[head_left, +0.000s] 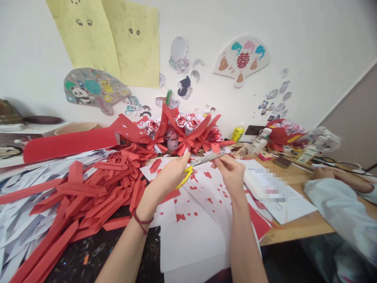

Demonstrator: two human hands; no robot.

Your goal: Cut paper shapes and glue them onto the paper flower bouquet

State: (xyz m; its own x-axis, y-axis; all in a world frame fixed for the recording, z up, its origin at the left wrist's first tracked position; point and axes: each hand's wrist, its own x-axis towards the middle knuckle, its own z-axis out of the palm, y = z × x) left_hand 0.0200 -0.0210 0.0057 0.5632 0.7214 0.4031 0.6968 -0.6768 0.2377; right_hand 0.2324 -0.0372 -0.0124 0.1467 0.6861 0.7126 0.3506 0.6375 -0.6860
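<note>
My left hand (pixel 172 173) grips a pair of scissors (pixel 185 179) by their yellow handles, with the metal blades pointing right. My right hand (pixel 231 171) pinches a small piece of red paper (pixel 216 148) near the blade tips. Whether the blades touch the paper is hard to make out. Below both hands lie white paper sheets (pixel 194 243), scattered with small red paper scraps (pixel 207 174). Folded red paper strips (pixel 97 192) are heaped to the left of my left hand.
White paper strips (pixel 26 220) and a red roll (pixel 70 144) lie at far left. Red-wrapped paper bouquets (pixel 188 122) stand against the wall. On the right are a plastic bottle (pixel 261 140), a white packet (pixel 253 184) and another person's sleeve (pixel 341 208).
</note>
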